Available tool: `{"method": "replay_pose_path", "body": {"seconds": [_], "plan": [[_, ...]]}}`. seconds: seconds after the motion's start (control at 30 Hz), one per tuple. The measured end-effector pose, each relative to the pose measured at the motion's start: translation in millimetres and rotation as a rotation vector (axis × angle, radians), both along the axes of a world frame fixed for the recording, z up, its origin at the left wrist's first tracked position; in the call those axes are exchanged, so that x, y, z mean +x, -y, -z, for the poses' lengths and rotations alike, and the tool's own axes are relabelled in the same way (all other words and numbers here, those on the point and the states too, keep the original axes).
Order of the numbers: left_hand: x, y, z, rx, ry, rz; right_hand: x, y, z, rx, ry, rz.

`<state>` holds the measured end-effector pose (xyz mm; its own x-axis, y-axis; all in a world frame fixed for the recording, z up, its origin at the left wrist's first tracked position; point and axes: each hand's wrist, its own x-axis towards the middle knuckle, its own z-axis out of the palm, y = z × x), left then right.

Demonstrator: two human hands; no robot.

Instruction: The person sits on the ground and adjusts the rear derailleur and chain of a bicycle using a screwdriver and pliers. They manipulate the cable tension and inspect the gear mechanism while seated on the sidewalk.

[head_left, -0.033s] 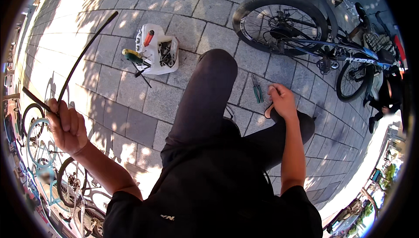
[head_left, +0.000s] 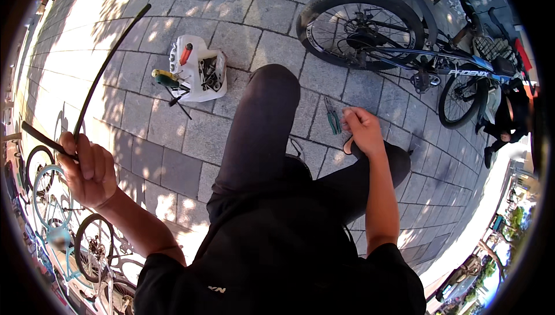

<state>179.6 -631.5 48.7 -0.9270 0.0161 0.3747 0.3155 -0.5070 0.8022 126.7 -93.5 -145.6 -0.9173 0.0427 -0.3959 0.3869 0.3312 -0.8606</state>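
My left hand [head_left: 89,170], raised at the left, is closed around a thin black cable [head_left: 107,69]. Its long part curves up and away from my fingers, and a short thicker end sticks out to the left. Over my bent right leg hangs my right hand [head_left: 364,131], fingers curled together in a pinch; whatever they hold, if anything, is too small to make out. Green-handled pliers [head_left: 332,119] lie on the paving just left of that hand, apart from it.
A white cut-open plastic container [head_left: 196,75] with tools stands ahead, a red-handled tool [head_left: 185,54] upright in it. A bicycle [head_left: 425,63] lies on its side at the far right, near another person [head_left: 509,115]. Parked bicycles [head_left: 95,245] line the left side.
My view has shifted slightly, so the container, pliers and bicycle appear a little farther left. Both hands keep almost the same pose, the left still gripping the cable.
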Motion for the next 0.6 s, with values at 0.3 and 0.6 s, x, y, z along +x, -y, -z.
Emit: {"method": "replay_pose_path", "body": {"seconds": [0.3,0.6], "plan": [[-54.5,-321.0,138.8,-0.393,0.131,0.351,-14.0,45.5,-43.2,-1.146,0.126,0.355],[-65.5,-354.6,247.2,-1.25,-0.266,0.453,-27.4,-36.1,99.2,-0.869,0.306,0.53]]}}
